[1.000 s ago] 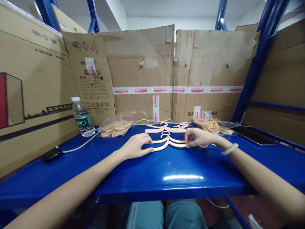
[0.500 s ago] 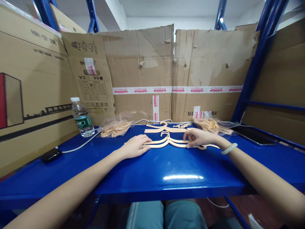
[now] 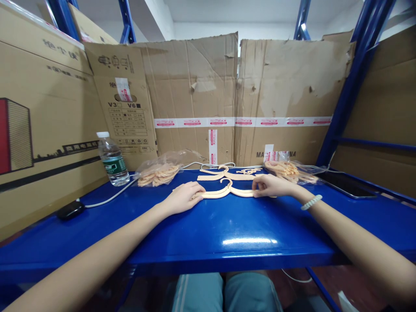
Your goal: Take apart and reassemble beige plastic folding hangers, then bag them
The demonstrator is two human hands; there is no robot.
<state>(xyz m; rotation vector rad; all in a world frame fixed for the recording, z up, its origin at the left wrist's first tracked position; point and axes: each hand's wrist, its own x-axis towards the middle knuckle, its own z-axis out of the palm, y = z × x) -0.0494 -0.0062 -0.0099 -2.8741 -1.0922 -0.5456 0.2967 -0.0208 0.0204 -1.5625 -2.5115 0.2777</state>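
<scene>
Pinching hanger strips (image 3: pixel 217 195), your left hand (image 3: pixel 183 197) and right hand (image 3: pixel 274 185) have them nearly flush; beyond your fingertips, another hanger (image 3: pixel 238 177) lies untouched.

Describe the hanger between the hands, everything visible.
The hanger is pale peach and looks plastic, its hook curling left at the middle, on the far side. Its arms spread sideways and look doubled, two strips close together. It sits on or just above the blue tabletop, nearer than another hanger. The left hand grips its left arm, the right hand its right; outer ends mostly hidden.
</scene>
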